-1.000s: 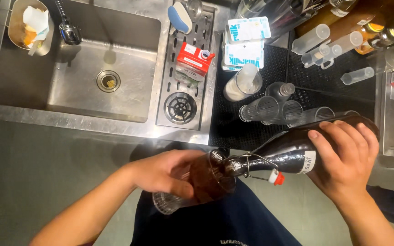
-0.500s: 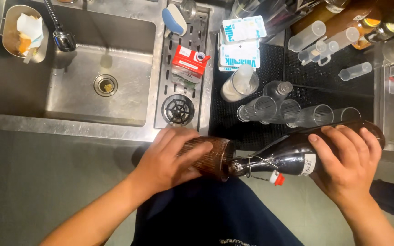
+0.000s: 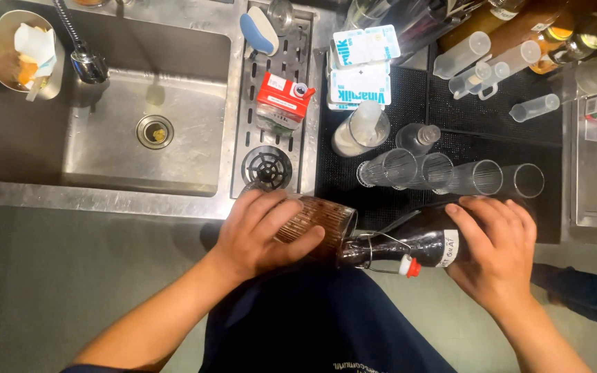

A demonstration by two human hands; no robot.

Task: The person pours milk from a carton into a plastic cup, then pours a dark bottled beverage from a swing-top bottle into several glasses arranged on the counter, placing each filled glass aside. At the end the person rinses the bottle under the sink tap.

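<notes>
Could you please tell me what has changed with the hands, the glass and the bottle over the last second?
The left hand has tipped the ribbed clear glass of brown liquid from near upright onto its side, its mouth now at the neck of the dark swing-top glass bottle. Nothing was let go or newly grasped. The right hand holds the bottle tilted as before, and the row of empty glasses on the black mat stayed put.

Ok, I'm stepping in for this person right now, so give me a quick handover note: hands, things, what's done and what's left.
Left hand: wrapped around a ribbed glass, tilted on its side, dark liquid inside.
Right hand: grips a dark swing-top bottle, laid nearly flat, its neck at the glass rim.
Where: both held over the counter edge, in front of the drain grille and a row of empty glasses on the black mat.
Done: bottle open, glass partly filled.
Left: finish pouring, right both.
</notes>
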